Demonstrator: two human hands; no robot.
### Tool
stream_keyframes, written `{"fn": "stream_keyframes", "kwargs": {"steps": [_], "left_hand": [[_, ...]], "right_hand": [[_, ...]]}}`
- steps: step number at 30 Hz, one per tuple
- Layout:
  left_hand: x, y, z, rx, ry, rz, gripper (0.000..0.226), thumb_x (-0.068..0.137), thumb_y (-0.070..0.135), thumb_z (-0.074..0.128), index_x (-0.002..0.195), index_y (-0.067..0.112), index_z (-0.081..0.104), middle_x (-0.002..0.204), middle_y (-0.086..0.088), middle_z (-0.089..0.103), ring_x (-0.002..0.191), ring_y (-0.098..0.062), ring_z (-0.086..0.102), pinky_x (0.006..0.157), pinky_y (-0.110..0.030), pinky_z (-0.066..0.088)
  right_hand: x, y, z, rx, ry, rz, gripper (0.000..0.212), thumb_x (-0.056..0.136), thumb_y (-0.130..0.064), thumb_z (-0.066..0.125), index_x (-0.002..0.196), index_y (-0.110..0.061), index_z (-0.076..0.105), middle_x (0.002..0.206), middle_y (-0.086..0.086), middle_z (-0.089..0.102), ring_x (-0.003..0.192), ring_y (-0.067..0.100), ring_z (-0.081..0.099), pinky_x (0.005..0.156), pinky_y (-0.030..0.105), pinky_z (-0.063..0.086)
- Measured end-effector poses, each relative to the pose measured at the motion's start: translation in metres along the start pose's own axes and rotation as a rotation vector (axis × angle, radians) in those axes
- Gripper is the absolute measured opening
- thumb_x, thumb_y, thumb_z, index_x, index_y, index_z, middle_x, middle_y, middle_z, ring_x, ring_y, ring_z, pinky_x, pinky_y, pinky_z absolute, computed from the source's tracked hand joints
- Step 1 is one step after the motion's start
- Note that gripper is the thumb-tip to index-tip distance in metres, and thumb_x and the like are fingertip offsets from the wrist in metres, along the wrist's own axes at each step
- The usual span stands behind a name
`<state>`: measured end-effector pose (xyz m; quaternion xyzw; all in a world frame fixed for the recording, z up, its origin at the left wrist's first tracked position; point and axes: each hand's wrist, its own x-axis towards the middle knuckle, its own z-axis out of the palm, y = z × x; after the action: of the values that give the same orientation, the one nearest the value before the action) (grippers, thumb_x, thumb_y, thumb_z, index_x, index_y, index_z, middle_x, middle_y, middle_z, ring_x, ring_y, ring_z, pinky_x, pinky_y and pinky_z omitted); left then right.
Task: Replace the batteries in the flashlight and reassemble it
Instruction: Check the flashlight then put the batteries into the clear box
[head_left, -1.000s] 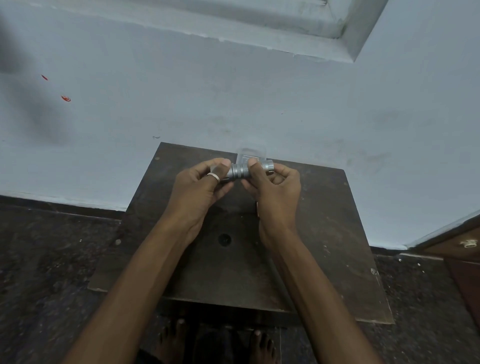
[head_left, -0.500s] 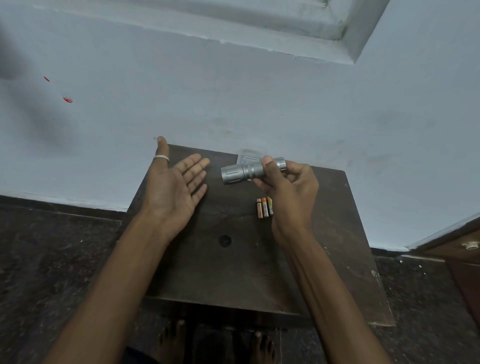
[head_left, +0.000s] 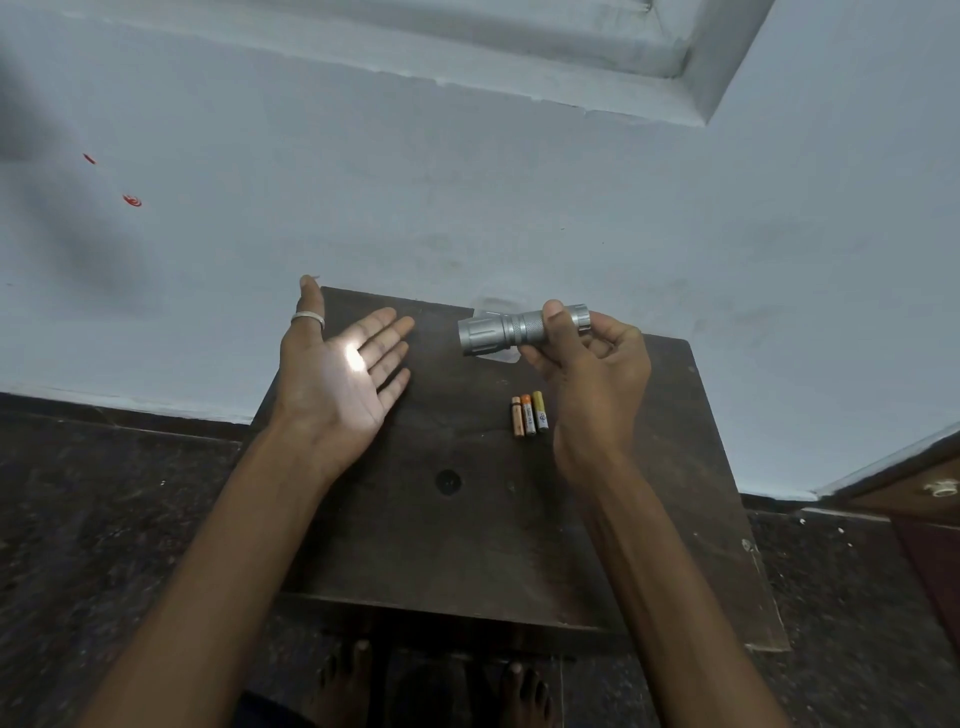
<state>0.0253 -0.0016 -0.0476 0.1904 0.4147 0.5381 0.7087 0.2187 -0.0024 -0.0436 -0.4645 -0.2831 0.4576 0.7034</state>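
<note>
Right hand (head_left: 592, 364) clamped my flashlight (head_left: 511, 332) above table (head_left: 675, 467), head aimed left. Left hand (head_left: 337, 374) flat, fingers apart, bright spot on palm. Three batteries (head_left: 529, 414) side by side on table, near right wrist.

Dark wooden bench (head_left: 467, 545), square-topped, scuffed, far edge set against a pale blue wall (head_left: 467, 197). Round hole (head_left: 447, 481) near the bench's middle. Small clear plastic piece (head_left: 493, 306) at the far edge, partly hidden. Two red marks (head_left: 132, 200) on the wall, well left of the bench. Dark speckled floor (head_left: 104, 493) all round. Brown wooden cabinet (head_left: 914, 493) with a pale knob beyond the right edge.
</note>
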Motion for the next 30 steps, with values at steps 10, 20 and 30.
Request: {"fn": "stream_keyframes", "kwargs": {"steps": [10, 20, 30], "left_hand": [[0.0001, -0.0013, 0.0007, -0.001, -0.011, -0.005, 0.089, 0.088, 0.08, 0.032, 0.141, 0.013, 0.052, 0.139, -0.004, 0.062, 0.139, -0.021, 0.044, 0.118, -0.043, 0.03], [-0.0025, 0.0001, 0.0018, 0.005, 0.001, 0.0, 0.088, 0.088, 0.08, 0.031, 0.14, 0.012, 0.054, 0.139, -0.005, 0.062, 0.139, -0.022, 0.045, 0.119, -0.046, 0.028], [-0.002, -0.0008, 0.0016, 0.042, -0.003, -0.008, 0.091, 0.086, 0.082, 0.03, 0.141, 0.014, 0.053, 0.138, -0.003, 0.063, 0.135, -0.019, 0.048, 0.119, -0.045, 0.027]], "right_hand": [[0.004, -0.0033, -0.0054, -0.034, -0.007, -0.02, 0.026, 0.09, -0.012, 0.075, 0.105, -0.006, 0.055, 0.09, 0.01, 0.074, 0.083, 0.023, 0.076, 0.073, 0.034, 0.062], [0.0063, -0.0065, -0.0059, -0.043, -0.005, -0.049, 0.023, 0.09, -0.015, 0.076, 0.102, -0.011, 0.056, 0.087, 0.006, 0.073, 0.084, 0.023, 0.077, 0.075, 0.039, 0.064], [0.0062, -0.0032, -0.0057, -0.063, -0.03, -0.061, 0.022, 0.091, -0.013, 0.075, 0.099, -0.006, 0.057, 0.088, 0.014, 0.072, 0.079, 0.024, 0.077, 0.069, 0.034, 0.063]]}}
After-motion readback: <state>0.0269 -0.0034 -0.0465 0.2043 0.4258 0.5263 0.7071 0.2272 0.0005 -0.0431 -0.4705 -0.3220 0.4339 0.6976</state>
